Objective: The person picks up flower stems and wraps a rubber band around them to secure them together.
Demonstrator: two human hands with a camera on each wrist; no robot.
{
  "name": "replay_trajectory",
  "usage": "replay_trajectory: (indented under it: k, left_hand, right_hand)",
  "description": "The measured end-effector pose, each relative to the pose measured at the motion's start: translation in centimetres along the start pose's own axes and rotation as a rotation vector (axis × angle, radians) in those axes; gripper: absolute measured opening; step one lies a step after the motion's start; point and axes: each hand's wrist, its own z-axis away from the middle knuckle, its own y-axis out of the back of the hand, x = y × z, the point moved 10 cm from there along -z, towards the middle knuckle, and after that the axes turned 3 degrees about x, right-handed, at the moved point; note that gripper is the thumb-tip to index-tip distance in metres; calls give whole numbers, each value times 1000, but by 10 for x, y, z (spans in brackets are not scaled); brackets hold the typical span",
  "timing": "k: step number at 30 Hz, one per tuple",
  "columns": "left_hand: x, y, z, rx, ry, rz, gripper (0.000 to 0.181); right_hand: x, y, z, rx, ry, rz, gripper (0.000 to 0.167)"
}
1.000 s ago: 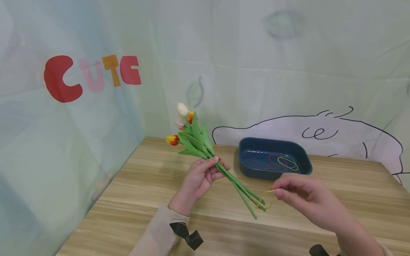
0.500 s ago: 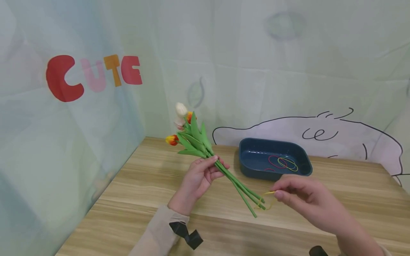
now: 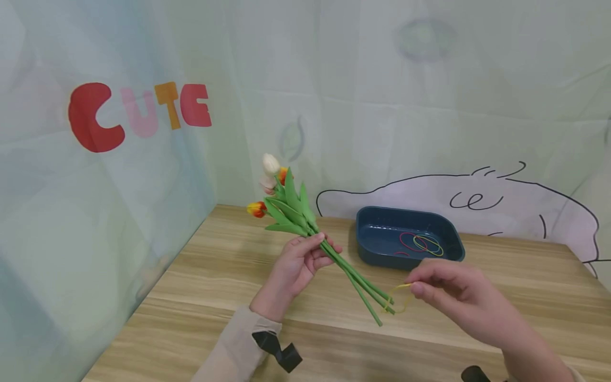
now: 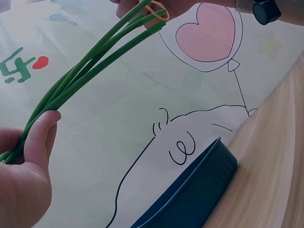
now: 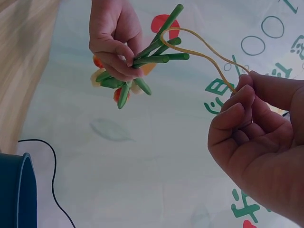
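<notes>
My left hand grips a small bunch of artificial tulips by the green stems, below the leaves. The blooms, white, pale pink and orange-red, point away to the upper left, and the stem ends slant down to the right. Thumb and forefinger of my right hand pinch a yellow rubber band. Its far loop hangs at the stem ends, overlapping them in the right wrist view. The left wrist view also has the band at the stem tips; I cannot tell how many stems lie inside it.
Behind my right hand, a dark blue tray stands on the wooden table. Inside lie red and yellow-green rubber bands. A printed cloth backdrop rises along the table's left and back edges.
Both hands keep their grips and stay almost still. The yellow rubber band and the stem ends shift only slightly against each other.
</notes>
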Motion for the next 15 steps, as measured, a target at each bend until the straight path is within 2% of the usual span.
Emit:
replay_trajectory:
  k: [15]
  left_hand:
    - [-4, -1, -1, -20, 7, -23, 34]
  right_hand:
    - [-2, -2, -3, -4, -2, -8, 35]
